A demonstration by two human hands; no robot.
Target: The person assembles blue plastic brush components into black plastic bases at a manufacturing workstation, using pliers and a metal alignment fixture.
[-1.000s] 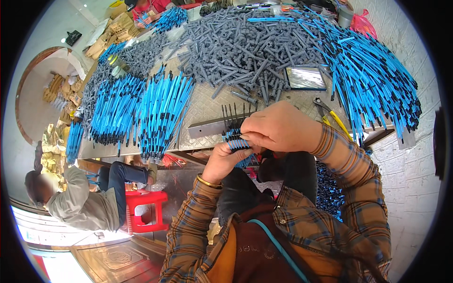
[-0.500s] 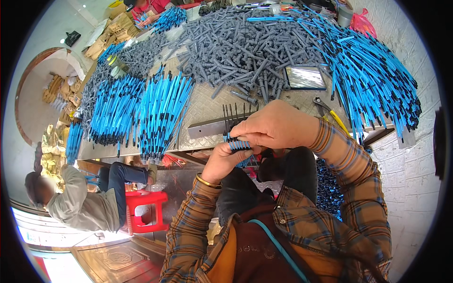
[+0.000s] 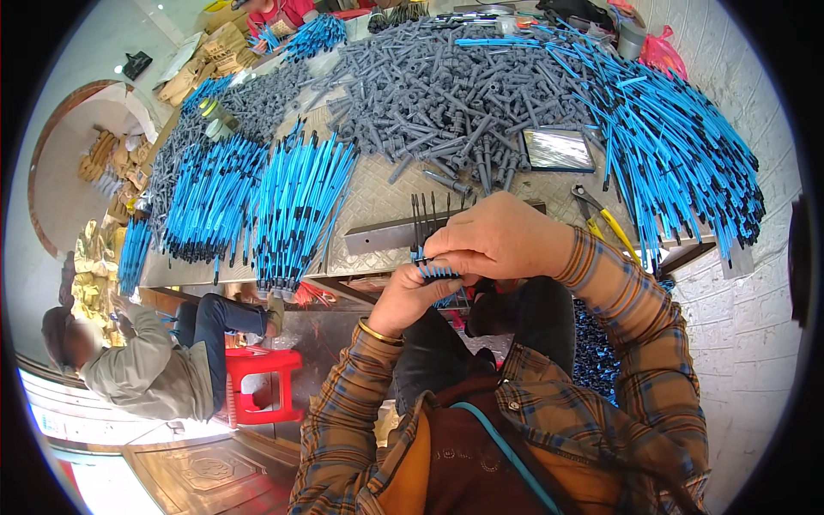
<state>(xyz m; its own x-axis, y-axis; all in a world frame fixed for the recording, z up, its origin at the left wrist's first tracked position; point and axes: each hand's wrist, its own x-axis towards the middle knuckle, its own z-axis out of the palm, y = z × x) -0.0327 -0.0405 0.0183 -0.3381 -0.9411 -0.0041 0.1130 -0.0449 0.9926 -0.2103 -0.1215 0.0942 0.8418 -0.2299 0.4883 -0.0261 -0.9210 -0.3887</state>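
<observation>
A left hand (image 3: 405,296) and right hand (image 3: 502,239) grip blue-and-black rods (image 3: 437,271) at the near edge of the desk (image 3: 375,193).

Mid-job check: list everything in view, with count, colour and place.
loose rods: uncountable, blue and black, heaped table right, grouped table left
grey parts: uncountable, grey, table middle
bar: one, grey, near edge
pliers: one, yellow-handled, table right
box: one, dark with shiny top, beside grey parts
jar: at least one, greenish, table left
bucket: one, grey, far right
bag: one, pink, far right
sacks: several, brown, far left
stool: one, red, left
co-workers: two, grey-green and red tops, left and far end
table: one, pale, centre
held rods: several, blue and black, between hands
left hand: one, plaid-sleeved, around held rods
right hand: one, plaid-sleeved, pinched at held rods
</observation>
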